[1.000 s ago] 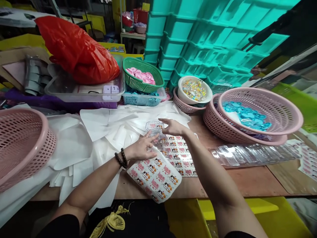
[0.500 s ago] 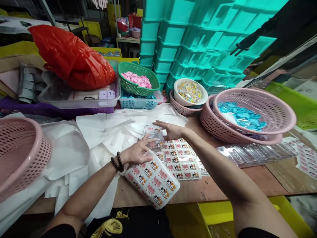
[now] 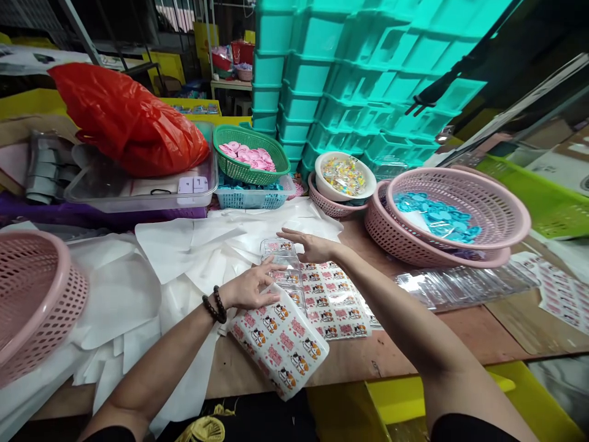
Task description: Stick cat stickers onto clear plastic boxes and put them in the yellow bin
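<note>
My left hand (image 3: 254, 286), with a dark bead bracelet on the wrist, pinches the upper corner of a sticker sheet (image 3: 280, 344) between thumb and fingers. Cat pictures and pink print cover the sheet, which tilts over the table's front edge. Beyond that hand lies a clear plastic case (image 3: 288, 264) in sections, with similar stickers showing on it. My right hand (image 3: 313, 247) hovers over the case's far right edge, fingers stretched out; whether they touch it I cannot tell. A second sticker sheet (image 3: 335, 301) lies flat under my right forearm.
White backing papers (image 3: 184, 245) cover the table's left and middle. Pink baskets stand left (image 3: 69, 276) and right (image 3: 515, 227), the right one holding blue pieces. A row of clear cases (image 3: 464, 285) lies before it. Teal bins (image 3: 313, 92) are stacked behind a white bowl (image 3: 322, 178).
The view has shifted slightly, so most things sit a little lower and further left. Both hands keep nearly the same place over the case and sheet.
</note>
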